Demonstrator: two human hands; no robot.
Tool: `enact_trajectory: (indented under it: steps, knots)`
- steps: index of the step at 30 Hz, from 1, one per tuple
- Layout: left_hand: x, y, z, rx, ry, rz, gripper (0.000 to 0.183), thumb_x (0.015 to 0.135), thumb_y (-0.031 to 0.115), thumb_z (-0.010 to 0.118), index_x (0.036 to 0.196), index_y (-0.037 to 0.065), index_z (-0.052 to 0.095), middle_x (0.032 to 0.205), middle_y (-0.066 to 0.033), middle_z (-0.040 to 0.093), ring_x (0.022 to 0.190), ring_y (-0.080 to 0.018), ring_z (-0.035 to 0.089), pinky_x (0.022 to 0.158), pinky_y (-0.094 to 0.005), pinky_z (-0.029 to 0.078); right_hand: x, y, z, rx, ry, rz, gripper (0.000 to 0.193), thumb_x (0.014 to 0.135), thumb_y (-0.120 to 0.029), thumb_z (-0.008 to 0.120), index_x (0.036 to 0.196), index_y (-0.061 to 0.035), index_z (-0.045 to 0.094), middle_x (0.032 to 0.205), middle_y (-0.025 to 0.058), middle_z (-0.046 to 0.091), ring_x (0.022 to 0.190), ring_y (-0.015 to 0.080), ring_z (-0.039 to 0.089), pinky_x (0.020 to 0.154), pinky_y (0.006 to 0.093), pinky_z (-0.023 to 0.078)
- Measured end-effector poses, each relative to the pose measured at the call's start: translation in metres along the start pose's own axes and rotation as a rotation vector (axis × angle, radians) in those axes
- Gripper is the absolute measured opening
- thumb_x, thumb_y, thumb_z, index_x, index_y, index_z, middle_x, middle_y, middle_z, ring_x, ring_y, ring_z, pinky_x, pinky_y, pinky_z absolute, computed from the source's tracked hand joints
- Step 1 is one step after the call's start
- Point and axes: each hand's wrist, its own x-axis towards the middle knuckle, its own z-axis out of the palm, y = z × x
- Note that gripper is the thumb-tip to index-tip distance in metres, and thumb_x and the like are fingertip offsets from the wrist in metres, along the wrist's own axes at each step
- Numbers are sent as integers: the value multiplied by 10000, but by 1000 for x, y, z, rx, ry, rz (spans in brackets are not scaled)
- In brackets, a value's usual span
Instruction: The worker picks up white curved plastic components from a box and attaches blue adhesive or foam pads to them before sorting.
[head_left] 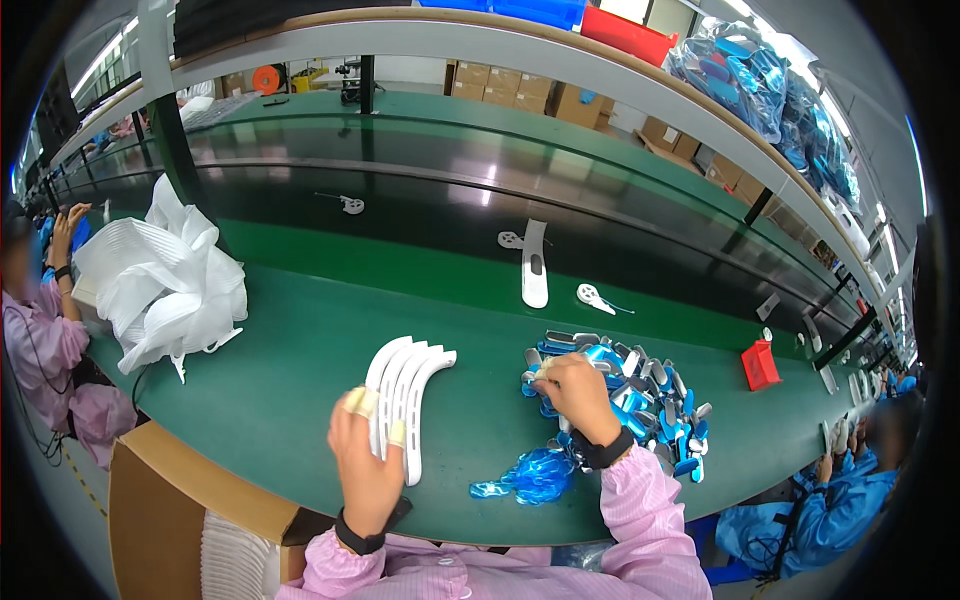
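Observation:
Several white curved plastic strips (432, 372) lie side by side on the green bench. My left hand (365, 465), with yellow finger covers, rests over their near left part, its fingers spread and touching them. To the right is a pile of small oval blue-and-silver pieces (640, 395). My right hand (582, 395) reaches into the pile's left edge with its fingertips pinched together; what is between them is hidden. A crumpled blue plastic film (540, 476) lies below that hand, against the near side of the pile.
White foam wrapping (165, 280) is heaped at the left. A cardboard box (165, 500) stands at the near left. Beyond the bench runs a dark conveyor (420, 210), with a white slotted part (535, 270) nearby. A red bin (760, 365) stands right; co-workers sit at both sides.

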Motion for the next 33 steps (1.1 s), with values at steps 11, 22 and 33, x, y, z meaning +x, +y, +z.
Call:
enact_trajectory:
  steps: [11,22,33]
  knots:
    - [-27,38,20,-708,-522,-40,625,801,77,672,1362,43,400,1199,-108,577,1004,-216,597,803,-302,476,-49,-105,-31,979,39,279,97,719,-9,750,756,18,665,725,39,619,649,86,597,565,204,477]
    - [-17,37,9,-749,-628,46,404,809,114,678,1192,45,568,949,-92,603,795,-210,589,653,-281,445,-56,-90,-33,1135,-218,5,99,778,-47,715,774,-12,622,713,11,540,567,75,434,500,228,328]
    - [-13,23,7,-726,-569,-74,243,875,67,587,1114,40,624,797,-72,578,683,-148,549,622,-261,433,-78,-57,-29,186,164,59,120,691,-73,726,726,-35,617,736,98,607,614,251,575,521,334,452]
